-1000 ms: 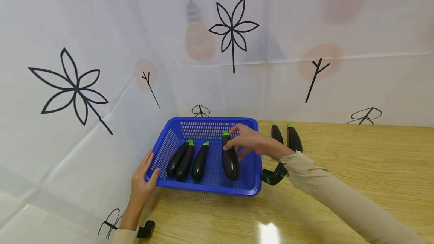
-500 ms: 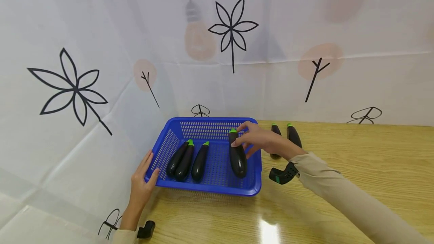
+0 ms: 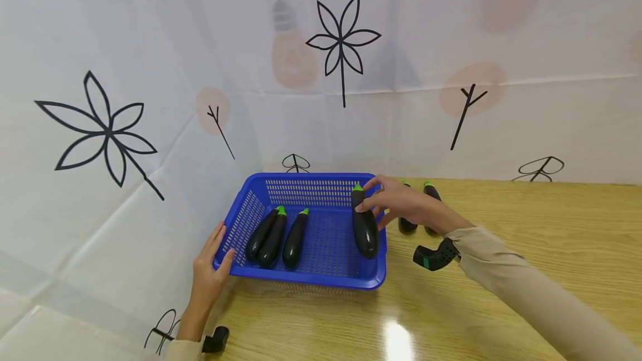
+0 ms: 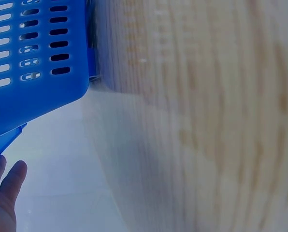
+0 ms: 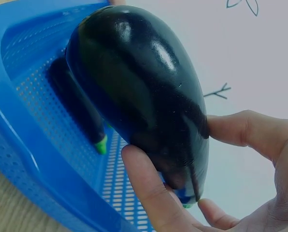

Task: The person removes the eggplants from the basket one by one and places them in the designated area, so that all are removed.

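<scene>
My right hand (image 3: pixel 401 203) pinches a dark, glossy eggplant (image 3: pixel 365 224) between thumb and fingers, over the right end of a blue plastic basket (image 3: pixel 328 279). In the right wrist view the held eggplant (image 5: pixel 139 82) looms large, its rounded end toward the camera. At the basket's left rim rests my left hand (image 3: pixel 208 272), fingers fairly straight along the outside and thumb near the front corner. Inside the basket lie three more eggplants, the nearest to the middle being one eggplant (image 3: pixel 296 240) with a green cap. Only fingertips of the left hand (image 4: pixel 6 193) show in the left wrist view.
Two more eggplants lie on the wooden table (image 3: pixel 526 238) just right of the basket, one eggplant (image 3: pixel 432 191) partly behind my right hand. A white patterned cloth (image 3: pixel 401 127) hangs behind the table and along its left side.
My right hand has carried the held eggplant rightward across the basket, toward its right wall. The left hand stays on the left rim, and the three eggplants in the basket have not moved.
</scene>
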`<state>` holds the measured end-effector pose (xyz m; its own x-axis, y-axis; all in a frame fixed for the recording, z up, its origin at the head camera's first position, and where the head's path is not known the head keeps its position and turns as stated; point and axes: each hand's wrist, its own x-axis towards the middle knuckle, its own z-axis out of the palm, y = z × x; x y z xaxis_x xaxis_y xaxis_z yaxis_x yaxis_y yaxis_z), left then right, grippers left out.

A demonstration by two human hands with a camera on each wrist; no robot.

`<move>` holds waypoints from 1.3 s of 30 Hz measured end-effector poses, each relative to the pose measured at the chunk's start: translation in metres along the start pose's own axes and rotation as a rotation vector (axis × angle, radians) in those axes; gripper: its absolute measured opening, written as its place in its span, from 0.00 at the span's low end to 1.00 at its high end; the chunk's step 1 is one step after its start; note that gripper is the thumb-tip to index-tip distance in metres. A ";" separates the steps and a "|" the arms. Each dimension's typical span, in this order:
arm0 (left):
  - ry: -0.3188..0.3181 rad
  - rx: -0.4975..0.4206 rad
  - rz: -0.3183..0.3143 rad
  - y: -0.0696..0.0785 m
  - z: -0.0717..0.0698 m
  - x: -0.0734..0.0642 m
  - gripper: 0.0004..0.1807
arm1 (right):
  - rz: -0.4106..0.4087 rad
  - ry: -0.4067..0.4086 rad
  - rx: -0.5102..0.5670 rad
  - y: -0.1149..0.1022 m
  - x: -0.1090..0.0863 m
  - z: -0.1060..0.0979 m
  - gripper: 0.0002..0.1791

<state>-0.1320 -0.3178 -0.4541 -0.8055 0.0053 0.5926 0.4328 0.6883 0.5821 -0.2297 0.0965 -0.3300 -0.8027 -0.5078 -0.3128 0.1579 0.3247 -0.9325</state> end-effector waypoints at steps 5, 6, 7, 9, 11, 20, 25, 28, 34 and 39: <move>-0.005 0.003 -0.007 0.001 0.000 0.000 0.31 | 0.001 0.000 0.008 0.001 -0.004 -0.006 0.39; -0.003 0.003 -0.006 0.000 0.000 0.000 0.31 | 0.003 0.002 0.009 0.001 -0.005 -0.007 0.39; -0.001 0.003 -0.004 0.000 0.000 0.000 0.31 | 0.002 0.002 0.009 0.001 -0.005 -0.008 0.39; 0.003 0.003 0.001 0.000 0.000 0.000 0.31 | 0.001 0.006 0.014 0.001 -0.006 -0.009 0.39; 0.006 0.005 0.004 -0.001 0.001 0.000 0.31 | 0.000 0.007 0.015 0.002 -0.008 -0.011 0.39; 0.004 0.009 0.005 0.000 -0.001 0.000 0.30 | 0.007 0.019 0.029 0.005 -0.010 -0.020 0.39; 0.011 0.002 0.005 0.000 0.000 0.001 0.30 | -0.011 0.026 0.011 0.006 -0.012 -0.024 0.40; 0.012 0.003 0.003 0.000 0.000 0.001 0.30 | -0.012 0.028 -0.001 0.007 -0.014 -0.025 0.41; 0.000 0.006 0.005 0.000 0.000 0.001 0.31 | 0.011 0.047 -0.011 0.009 -0.014 -0.029 0.41; -0.009 0.004 -0.010 0.001 -0.001 0.001 0.31 | 0.002 0.044 -0.012 0.012 -0.016 -0.032 0.42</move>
<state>-0.1318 -0.3173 -0.4526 -0.8131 0.0050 0.5821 0.4236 0.6910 0.5857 -0.2336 0.1334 -0.3302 -0.8270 -0.4716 -0.3059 0.1525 0.3355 -0.9296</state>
